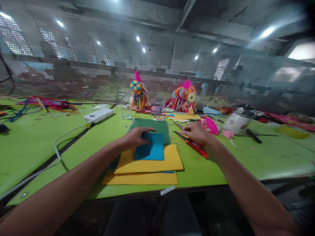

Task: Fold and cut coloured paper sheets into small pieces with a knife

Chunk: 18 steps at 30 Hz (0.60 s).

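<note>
My left hand (136, 137) rests at the upper left edge of a blue paper square (154, 150), its thumb and fingers apart. Under the blue square lie yellow paper sheets (169, 160), with a thin blue edge showing between them. A dark green mat (157, 126) sits just beyond. My right hand (197, 132) is low over the table, fingers curled together. A pointed metal blade (178, 125) juts out by its fingertips; whether the hand grips it is hidden. Beneath that hand lies a red-and-black cutting tool (197, 149), seemingly scissors, partly covered.
Tasselled paper ornaments (137, 90) stand at the back. A white power bank (98, 115) with a cable lies left, near coloured strips (49, 104). A white kettle (237, 121) and pink tissue (209, 125) are right. A paper scrap (167, 190) overhangs the front edge.
</note>
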{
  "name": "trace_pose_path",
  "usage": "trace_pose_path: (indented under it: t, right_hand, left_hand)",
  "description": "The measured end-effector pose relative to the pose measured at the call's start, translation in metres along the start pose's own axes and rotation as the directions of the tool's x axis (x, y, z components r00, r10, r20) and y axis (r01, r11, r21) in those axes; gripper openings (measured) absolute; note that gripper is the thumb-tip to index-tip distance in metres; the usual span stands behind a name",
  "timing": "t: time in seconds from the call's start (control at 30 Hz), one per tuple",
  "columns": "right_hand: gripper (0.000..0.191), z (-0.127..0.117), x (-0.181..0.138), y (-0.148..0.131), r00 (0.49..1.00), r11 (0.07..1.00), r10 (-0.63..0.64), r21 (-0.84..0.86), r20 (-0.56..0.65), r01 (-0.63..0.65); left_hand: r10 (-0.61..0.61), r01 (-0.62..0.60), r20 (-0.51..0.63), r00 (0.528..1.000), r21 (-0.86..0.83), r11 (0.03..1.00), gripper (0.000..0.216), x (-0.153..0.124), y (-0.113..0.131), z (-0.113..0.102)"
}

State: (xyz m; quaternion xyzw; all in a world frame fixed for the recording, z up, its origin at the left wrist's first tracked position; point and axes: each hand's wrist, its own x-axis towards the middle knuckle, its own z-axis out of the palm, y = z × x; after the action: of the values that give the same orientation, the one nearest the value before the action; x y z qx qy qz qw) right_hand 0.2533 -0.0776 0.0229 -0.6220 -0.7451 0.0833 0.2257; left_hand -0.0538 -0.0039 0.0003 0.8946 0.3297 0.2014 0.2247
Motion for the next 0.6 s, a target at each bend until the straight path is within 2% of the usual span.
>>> trace_pose_path:
  t: [0.1, 0.2, 0.37, 0.6]
  right_hand:
    - [0.023, -0.015, -0.014, 0.015, 0.99, 0.979, 0.038, -0.203, 0.135, -0.01]
    - [0.026, -0.013, -0.033, 0.02, 0.98, 0.928, 0.042, -0.372, 0.193, 0.034]
    - [0.025, 0.005, -0.055, 0.023, 0.995, 0.887, 0.008, -0.46, 0.104, 0.041]
    - [0.024, 0.019, -0.059, 0.032, 0.999, 0.877, 0.023, -0.481, 0.045, 0.001]
  left_hand:
    - [-0.037, 0.041, 0.027, 0.999, -0.171, 0.984, 0.043, -0.001, 0.0, -0.003]
    - [-0.057, 0.074, 0.06, 0.997, -0.35, 0.934, 0.03, -0.002, 0.003, -0.006]
    - [-0.081, 0.159, 0.159, 0.984, -0.574, 0.803, 0.031, -0.006, 0.008, -0.008]
    - [-0.059, 0.174, 0.184, 0.981, -0.707, 0.686, 0.029, -0.006, 0.0, -0.008]
